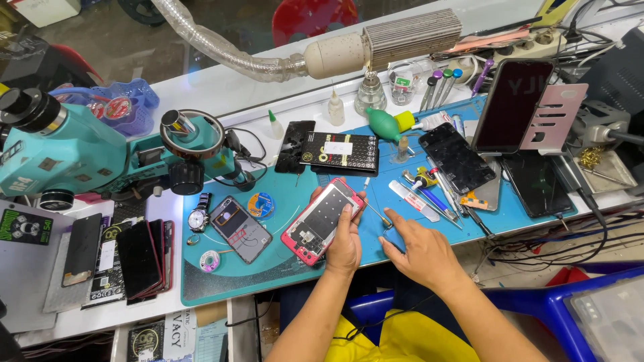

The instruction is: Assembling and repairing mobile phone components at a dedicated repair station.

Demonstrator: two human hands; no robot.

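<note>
Red-framed opened smartphone [323,221], back cover off and pale inner plate showing, lies tilted on the teal rubber work mat [282,268] near its front edge. In the head view, the left hand [345,245] rests on the phone's lower right side, fingers curled round its edge and steadying it. The right hand [419,251] lies flat on the mat just beside it, fingers loosely spread over a thin metal-tipped tool [379,216] (whether they actually pinch it I cannot tell). A second opened grey phone [239,228] and a silver wristwatch [199,216] sit to the left. Judging by this, good practice is keeping the frame pinned flat and bringing the tool in low and slowly, clear of the exposed parts
</note>
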